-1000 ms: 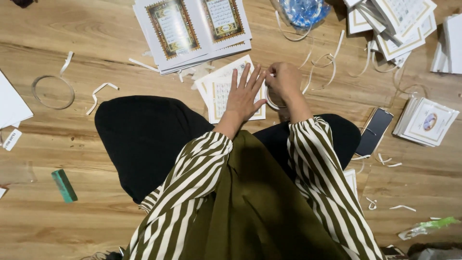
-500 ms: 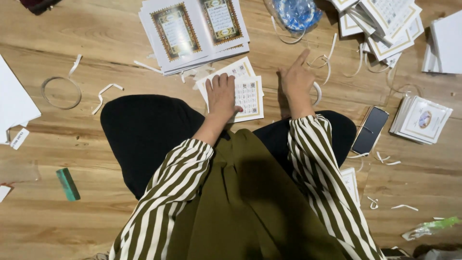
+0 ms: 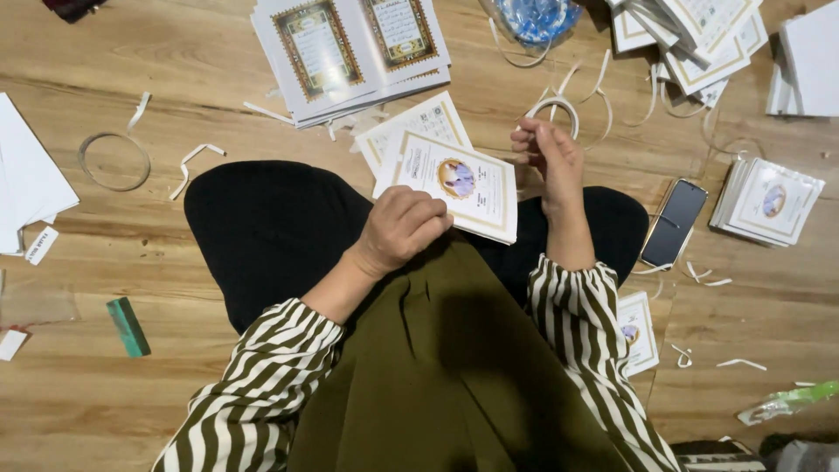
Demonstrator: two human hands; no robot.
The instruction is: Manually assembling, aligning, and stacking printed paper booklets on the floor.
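My left hand (image 3: 400, 229) grips a small white booklet (image 3: 463, 185) with a gold border and an oval picture, held over my lap. Under it, on the wooden floor, lies another open booklet (image 3: 411, 129). My right hand (image 3: 547, 156) is closed on a roll of white tape (image 3: 554, 107), lifted just right of the booklet. I sit cross-legged in black trousers, an olive garment and striped sleeves.
A pile of open printed sheets (image 3: 350, 48) lies ahead. Stacks of booklets sit at far right (image 3: 769, 201) and top right (image 3: 699, 39). A phone (image 3: 673, 223) rests by my right knee. Tape scraps, a tape ring (image 3: 114, 162), a green block (image 3: 128, 327) and white paper (image 3: 26, 175) lie left.
My left hand has picked the booklet up from the floor and pulled it toward my lap. My right hand has lifted off the floor with the tape roll.
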